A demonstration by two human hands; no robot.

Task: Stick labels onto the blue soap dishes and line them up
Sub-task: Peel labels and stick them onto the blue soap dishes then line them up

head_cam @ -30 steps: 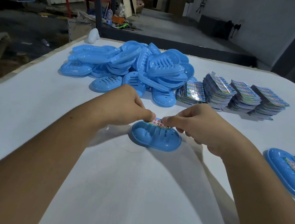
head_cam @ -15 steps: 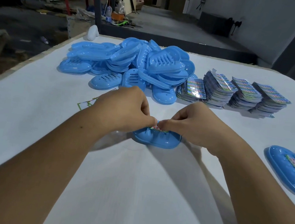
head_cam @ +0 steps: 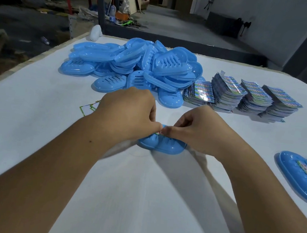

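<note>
Soap dish point(head_cam: 166, 146) under both hands, fingers point(head_cam: 168, 132) of each pinching label point(head_cam: 159, 133) above it

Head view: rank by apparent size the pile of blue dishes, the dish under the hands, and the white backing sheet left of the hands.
1. Pile of blue dishes, largest.
2. Dish under the hands, partly covered.
3. White backing sheet, mostly hidden behind the left hand, so unsure.

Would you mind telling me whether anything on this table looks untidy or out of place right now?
The unlabelled soap dishes lie in a loose, tumbled heap at the far side, some tilted on edge, not lined up. White backing slips lie scattered by the left hand. The label stacks lean slightly. Nothing looks damaged or spilled.
</note>
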